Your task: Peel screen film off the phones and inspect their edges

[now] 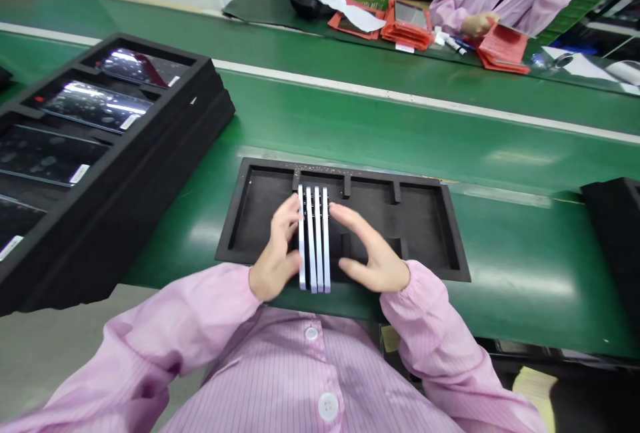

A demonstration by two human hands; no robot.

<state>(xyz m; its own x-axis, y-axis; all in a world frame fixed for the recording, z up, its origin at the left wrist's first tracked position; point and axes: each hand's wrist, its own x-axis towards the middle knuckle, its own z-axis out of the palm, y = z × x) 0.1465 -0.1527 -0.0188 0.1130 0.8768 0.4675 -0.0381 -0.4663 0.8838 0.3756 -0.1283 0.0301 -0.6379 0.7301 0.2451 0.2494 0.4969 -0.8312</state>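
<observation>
Several slim phones (313,239) with pale, silvery-lilac frames stand on edge side by side, narrow dark gaps between them. They are over a black foam tray (345,276), and their near ends reach past its front rim. My left hand (277,246) is at their left side, thumb and fingers apart, with the fingertips at the outermost phone. To the right of the row, my right hand (373,253) has its fingers stretched and thumb spread. Its index fingertip is close to the rightmost phone; whether it touches I cannot tell. Neither hand wraps round a phone.
At the left, a stack of black foam trays (170,146) holds dark glossy panels (100,105). Another black tray stack (613,233) stands at the right edge. Beyond the green bench's white strip (375,91), a co-worker's hand (480,24) is by red-orange sleeves (504,49).
</observation>
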